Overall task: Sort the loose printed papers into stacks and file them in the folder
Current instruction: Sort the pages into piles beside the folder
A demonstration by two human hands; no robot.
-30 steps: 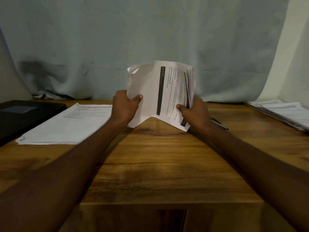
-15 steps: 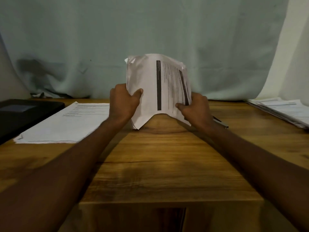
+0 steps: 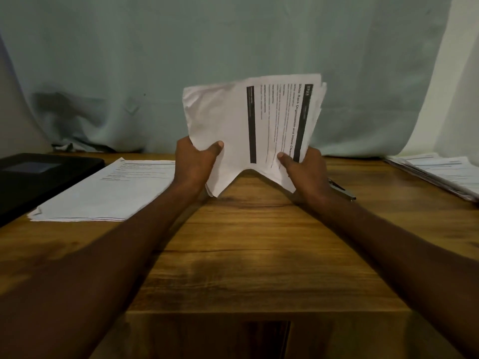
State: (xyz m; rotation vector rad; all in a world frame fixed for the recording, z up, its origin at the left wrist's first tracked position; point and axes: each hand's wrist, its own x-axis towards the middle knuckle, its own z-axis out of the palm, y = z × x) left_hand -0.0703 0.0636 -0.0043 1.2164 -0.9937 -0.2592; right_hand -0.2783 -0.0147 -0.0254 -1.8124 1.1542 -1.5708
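A matte black folder [image 3: 39, 174] lies far left on the grained wooden table [image 3: 246, 255], beside a flat white stack [image 3: 108, 190]. Your left hand [image 3: 194, 164] and right hand [image 3: 305, 172] pinch a bowed, crumpled bundle of printed sheets [image 3: 248, 130] upright at centre. Another stack [image 3: 440, 172] lies far right.

Setting: makeshift desk workspace, possibly in a home. Evidence: wooden desk [image 3: 246, 255], pale draped cloth backdrop [image 3: 233, 47], stacked printed papers [image 3: 108, 193], black folder [image 3: 39, 174].
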